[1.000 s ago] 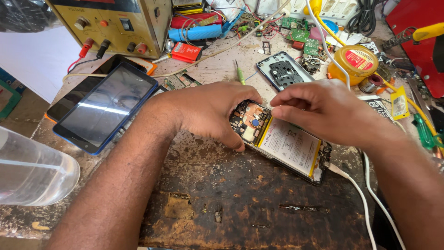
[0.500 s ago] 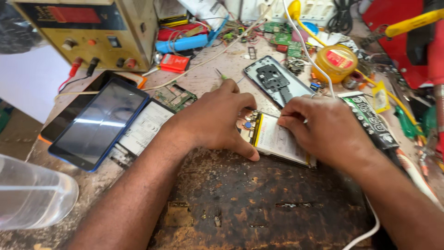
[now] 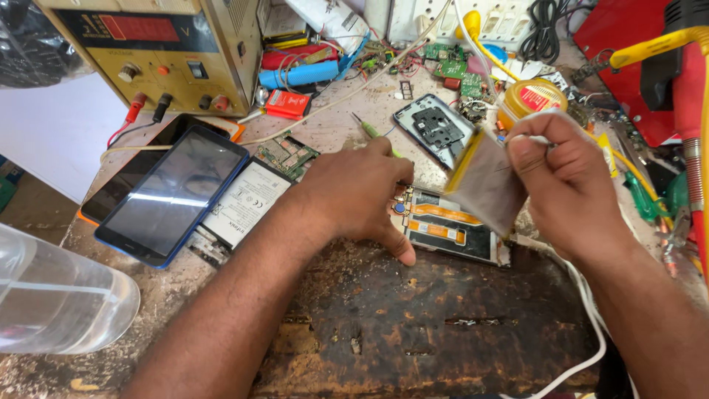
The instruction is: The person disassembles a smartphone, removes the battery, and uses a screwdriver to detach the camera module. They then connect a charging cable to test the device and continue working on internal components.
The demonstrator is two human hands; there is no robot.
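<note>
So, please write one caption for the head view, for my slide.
Right hand lifts a flat battery off an opened phone that the left hand steadies.

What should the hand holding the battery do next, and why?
Probably set the battery down on a bare patch of the bench. The right hand holds it lifted above the opened phone, which the left hand steadies, so putting it aside frees that hand.
</note>
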